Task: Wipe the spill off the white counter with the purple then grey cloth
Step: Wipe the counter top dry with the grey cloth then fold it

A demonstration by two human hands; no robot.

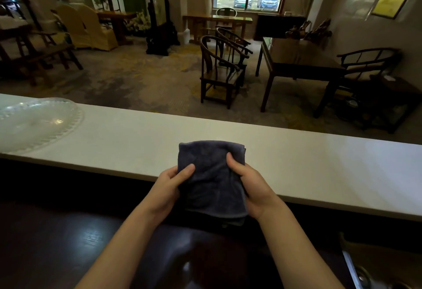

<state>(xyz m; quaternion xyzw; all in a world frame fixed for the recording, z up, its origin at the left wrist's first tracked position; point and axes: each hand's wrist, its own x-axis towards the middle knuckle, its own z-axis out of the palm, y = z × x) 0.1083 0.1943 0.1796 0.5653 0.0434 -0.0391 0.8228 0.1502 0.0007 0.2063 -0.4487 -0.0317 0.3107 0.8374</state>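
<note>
Over the white counter (296, 163), both hands hold a seemingly purple cloth (211, 179).

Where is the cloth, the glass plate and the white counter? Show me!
cloth (211, 174), head view, middle of the folded fabric between both hands
glass plate (38, 122), head view, its clear centre
white counter (319, 165), head view, bare top right of the cloth

Two bare forearms reaching forward and converging, left hand (167, 189) and right hand (253, 188) facing each other, thumbs on top, fingers curled under, each gripping a side of a folded dark purple-grey terry cloth (211, 179)
</note>
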